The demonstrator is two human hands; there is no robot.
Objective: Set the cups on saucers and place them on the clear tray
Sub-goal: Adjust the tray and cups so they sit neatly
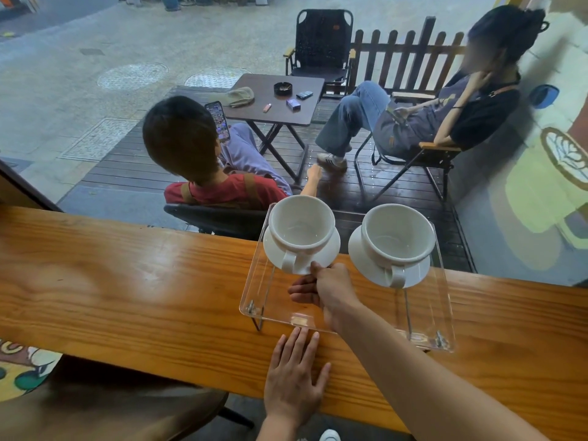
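Two white cups stand on white saucers on the clear tray (426,313), which rests on a wooden counter. The left cup (301,226) sits on its saucer (331,249) at the tray's far left. The right cup (397,233) sits on its saucer (356,249) at the far right, handle toward me. My right hand (327,288) reaches over the tray and pinches the near rim of the left saucer, thumb on top, fingers beneath. My left hand (294,377) lies flat on the counter, fingers apart, fingertips touching the tray's near edge.
The wooden counter (127,281) runs along a window. Outside sit two people on folding chairs around a small dark table (276,97) with an ashtray and small items. A brown stool seat (111,409) is below the counter at left.
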